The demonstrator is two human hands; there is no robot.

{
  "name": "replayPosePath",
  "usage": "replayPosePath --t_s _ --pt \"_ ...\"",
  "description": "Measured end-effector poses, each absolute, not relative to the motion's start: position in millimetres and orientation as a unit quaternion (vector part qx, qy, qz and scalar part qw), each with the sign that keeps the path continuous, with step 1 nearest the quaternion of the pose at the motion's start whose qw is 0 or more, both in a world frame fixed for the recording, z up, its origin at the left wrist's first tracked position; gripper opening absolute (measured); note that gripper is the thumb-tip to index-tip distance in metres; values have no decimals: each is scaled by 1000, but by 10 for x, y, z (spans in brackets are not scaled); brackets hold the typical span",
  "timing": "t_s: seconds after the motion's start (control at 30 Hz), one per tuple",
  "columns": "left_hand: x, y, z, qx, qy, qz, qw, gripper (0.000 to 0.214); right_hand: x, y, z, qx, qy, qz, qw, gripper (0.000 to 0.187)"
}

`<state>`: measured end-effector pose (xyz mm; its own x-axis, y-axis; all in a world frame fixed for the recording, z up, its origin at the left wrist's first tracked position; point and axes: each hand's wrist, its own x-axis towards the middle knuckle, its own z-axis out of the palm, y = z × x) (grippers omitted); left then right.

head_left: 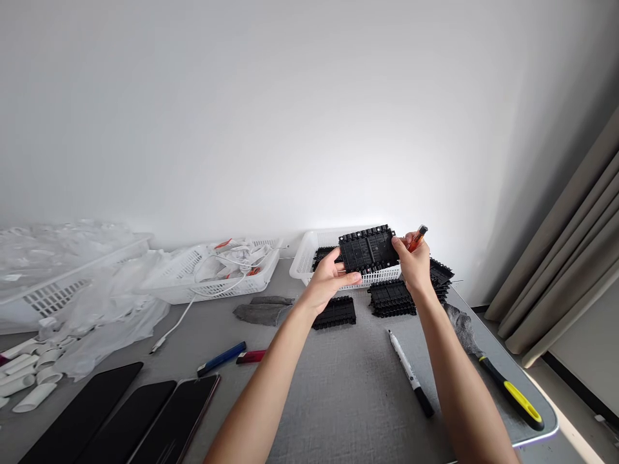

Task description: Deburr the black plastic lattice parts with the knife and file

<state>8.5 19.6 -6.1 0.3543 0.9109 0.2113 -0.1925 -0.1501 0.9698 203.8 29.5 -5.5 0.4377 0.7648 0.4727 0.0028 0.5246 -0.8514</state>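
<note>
A black ribbed plastic panel (pixel 368 250) with toothed edges is held tilted above the front of a white basket (pixel 304 263). My left hand (pixel 331 278) is closed on its lower left corner, thumb in front. My right hand (pixel 412 261) pinches its right edge and also holds an orange stick-like tool (pixel 416 240) with a black end, its kind unclear. More black panels lie in the basket. Below my hands, one similar panel (pixel 336 313) lies flat on the table, and a stack of panels (pixel 391 298) stands to its right, partly behind my right wrist.
A black-and-white marker (pixel 409 370) and a yellow-black handled brush-like tool (pixel 517 399) lie right. Left are dark phones (pixel 159 419), blue (pixel 221 359) and red (pixel 251 356) sticks, white tubes (pixel 35 396), plastic bags (pixel 120 316) and a white basket of cables (pixel 265 278). A wall stands behind.
</note>
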Motion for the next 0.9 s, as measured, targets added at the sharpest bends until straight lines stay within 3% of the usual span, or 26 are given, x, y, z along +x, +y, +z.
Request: replayPosePath --t_s 0.27,0.6,0.77,0.9 --pt "59 220 -39 619 310 460 556 57 2044 271 -25 -395 -456 265 752 33" --pt "110 265 -133 564 349 518 541 65 2127 185 5 -496 -471 264 680 29" --pt "89 290 -148 572 337 540 517 62 2211 94 109 -435 -447 236 745 34" --pt "87 295 -135 580 311 553 510 68 2156 33 183 -351 -419 301 781 43"
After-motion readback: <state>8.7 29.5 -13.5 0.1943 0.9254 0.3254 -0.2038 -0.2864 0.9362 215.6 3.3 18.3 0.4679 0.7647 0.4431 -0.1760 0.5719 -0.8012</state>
